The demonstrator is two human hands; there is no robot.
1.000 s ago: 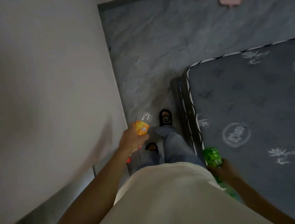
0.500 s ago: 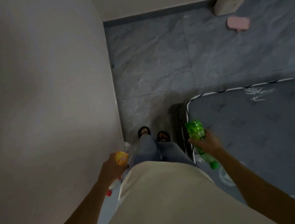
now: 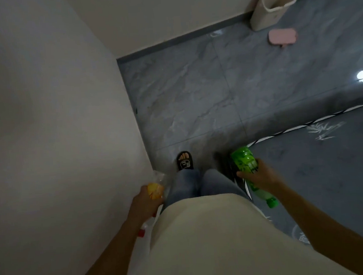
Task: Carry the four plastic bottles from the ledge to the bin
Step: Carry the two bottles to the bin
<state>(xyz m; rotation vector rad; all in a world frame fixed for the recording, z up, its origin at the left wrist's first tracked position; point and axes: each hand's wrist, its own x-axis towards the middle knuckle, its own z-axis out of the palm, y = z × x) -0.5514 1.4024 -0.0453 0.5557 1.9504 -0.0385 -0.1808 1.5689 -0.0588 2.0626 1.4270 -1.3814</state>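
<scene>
My left hand (image 3: 144, 202) gripped the orange-labelled bottle (image 3: 155, 190), my right hand (image 3: 259, 177) the green bottle (image 3: 246, 162), both mid-body; they looked light, crushable, slippery.

The left bottle (image 3: 156, 188) is blurred; the bin's (image 3: 272, 6) inside is hidden; the mattress (image 3: 330, 169) runs off-frame.
</scene>
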